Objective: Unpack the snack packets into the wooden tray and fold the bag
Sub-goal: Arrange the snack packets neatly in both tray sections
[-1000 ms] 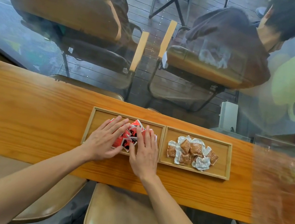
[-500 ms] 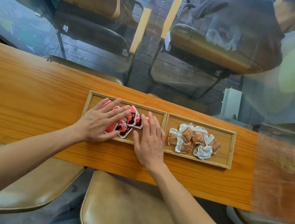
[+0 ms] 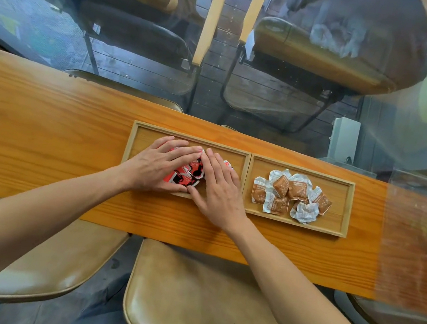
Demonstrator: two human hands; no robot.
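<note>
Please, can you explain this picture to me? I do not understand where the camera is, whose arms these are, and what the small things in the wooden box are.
The camera sits on a person's head and looks down, so the two bare arms are that person's own. On the wooden table lies a wooden tray with two compartments. The left hand and the right hand rest with straight fingers on red snack packets in the left compartment, pressing them together; nothing is gripped. Brown snack packets lie in the right compartment. A clear plastic bag lies at the far right.
</note>
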